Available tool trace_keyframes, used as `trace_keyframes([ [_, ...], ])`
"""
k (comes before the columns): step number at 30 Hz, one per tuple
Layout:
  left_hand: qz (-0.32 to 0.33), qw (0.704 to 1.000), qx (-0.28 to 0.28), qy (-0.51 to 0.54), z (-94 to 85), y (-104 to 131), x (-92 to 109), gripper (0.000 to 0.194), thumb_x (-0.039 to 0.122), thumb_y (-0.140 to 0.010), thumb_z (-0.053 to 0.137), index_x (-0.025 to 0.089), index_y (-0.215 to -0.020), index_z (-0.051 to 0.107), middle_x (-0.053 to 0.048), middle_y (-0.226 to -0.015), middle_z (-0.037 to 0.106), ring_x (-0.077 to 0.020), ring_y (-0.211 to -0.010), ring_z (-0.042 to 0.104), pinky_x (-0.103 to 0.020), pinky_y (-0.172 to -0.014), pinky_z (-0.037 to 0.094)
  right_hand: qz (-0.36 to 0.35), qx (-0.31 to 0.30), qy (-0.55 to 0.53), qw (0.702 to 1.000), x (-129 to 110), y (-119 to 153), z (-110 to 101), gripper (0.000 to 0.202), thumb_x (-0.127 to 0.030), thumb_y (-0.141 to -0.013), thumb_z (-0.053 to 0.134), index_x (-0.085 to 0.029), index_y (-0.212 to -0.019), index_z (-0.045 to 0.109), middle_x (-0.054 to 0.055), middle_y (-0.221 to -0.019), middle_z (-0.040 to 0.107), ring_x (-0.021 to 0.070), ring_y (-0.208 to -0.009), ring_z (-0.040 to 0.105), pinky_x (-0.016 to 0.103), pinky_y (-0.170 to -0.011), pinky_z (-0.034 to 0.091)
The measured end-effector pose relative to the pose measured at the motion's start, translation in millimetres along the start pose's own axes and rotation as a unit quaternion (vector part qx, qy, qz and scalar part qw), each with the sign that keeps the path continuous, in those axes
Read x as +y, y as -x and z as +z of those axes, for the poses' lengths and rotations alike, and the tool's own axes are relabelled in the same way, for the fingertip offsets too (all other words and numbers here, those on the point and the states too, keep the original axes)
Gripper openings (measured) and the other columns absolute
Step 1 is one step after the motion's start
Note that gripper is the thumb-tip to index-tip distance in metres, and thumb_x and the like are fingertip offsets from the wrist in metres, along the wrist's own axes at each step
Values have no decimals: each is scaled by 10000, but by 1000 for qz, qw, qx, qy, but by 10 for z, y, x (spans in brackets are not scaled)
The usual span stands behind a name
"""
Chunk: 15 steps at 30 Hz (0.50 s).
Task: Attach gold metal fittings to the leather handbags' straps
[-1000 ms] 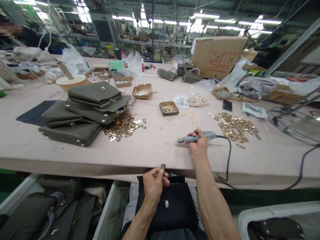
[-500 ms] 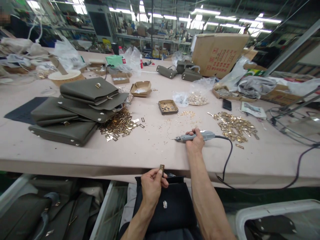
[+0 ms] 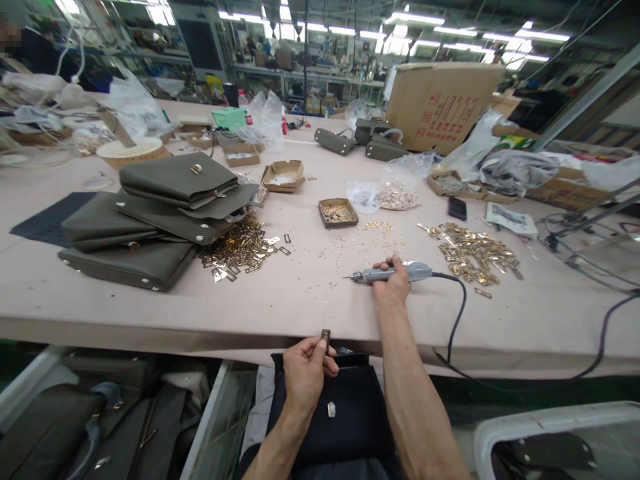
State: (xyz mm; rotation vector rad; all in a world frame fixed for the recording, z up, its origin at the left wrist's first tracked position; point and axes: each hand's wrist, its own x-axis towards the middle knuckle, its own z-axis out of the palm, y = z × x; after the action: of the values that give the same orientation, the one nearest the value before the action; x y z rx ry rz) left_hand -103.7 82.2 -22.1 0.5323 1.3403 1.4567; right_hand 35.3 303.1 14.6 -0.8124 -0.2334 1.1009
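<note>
**Pinched a slotted metal plate [image 3: 326,337] in one hand, gripped an electric screwdriver [image 3: 419,271] in the other**

Held the plate upright between thumb and fingers of the left hand [image 3: 304,375], above the upper edge of a black bag [image 3: 355,420]. Let its top project beyond the fingertips, presumably to show the opening. Could not tell whether that hand also touched the bag.

Wrapped the right hand [image 3: 393,283] around the screwdriver's barrel, over the pinkish table [image 3: 290,307]. Pointed the bit leftward, probably for an easy wrist and a tip well apart from the bag. Trailed the cord [image 3: 463,300] off to the right, likely so as not to cross the left hand.

Had the bag in front of the body, at the table's edge, with a white-covered fastener [image 3: 331,410] facing up, apparently for access. Faced a cardboard tray [image 3: 341,225] of small parts beyond the screwdriver, between a heap of metal frames [image 3: 237,250] at left and a heap of gold-toned plates [image 3: 477,252] at right, seemingly grouped by kind. Had stacked olive bags [image 3: 135,267] beside the frames, perhaps off to one side for working room.
</note>
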Motion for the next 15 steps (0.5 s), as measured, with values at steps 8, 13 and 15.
trace_keyframes([
  [8,6,1000,-5,-5,-8,-2,-25,380,482,-826,767,105,-781,737,-67,-558,693,-148,-396,598,-219,-411,505,5,-4,-14,1000,-17,-1,-32,323,-263,-801,806,-194,-832,492,-88,-739,545,41,-508,494,206,-547,552],
  [13,5,1000,-3,-9,-14,1,-28,384,482,-829,764,103,-776,733,-69,-554,691,-150,-396,598,-218,-410,503,3,1,-22,1000,-13,-4,-46,312,-230,-781,810,-185,-818,504,-76,-741,560,46,-515,493,216,-541,554],
  [15,7,1000,-3,-12,-13,2,-23,395,491,-828,762,102,-770,730,-69,-541,685,-150,-394,597,-217,-411,503,1,2,-24,1000,-19,-3,-56,317,-230,-780,814,-185,-818,503,-75,-738,559,49,-518,495,217,-540,554],
])
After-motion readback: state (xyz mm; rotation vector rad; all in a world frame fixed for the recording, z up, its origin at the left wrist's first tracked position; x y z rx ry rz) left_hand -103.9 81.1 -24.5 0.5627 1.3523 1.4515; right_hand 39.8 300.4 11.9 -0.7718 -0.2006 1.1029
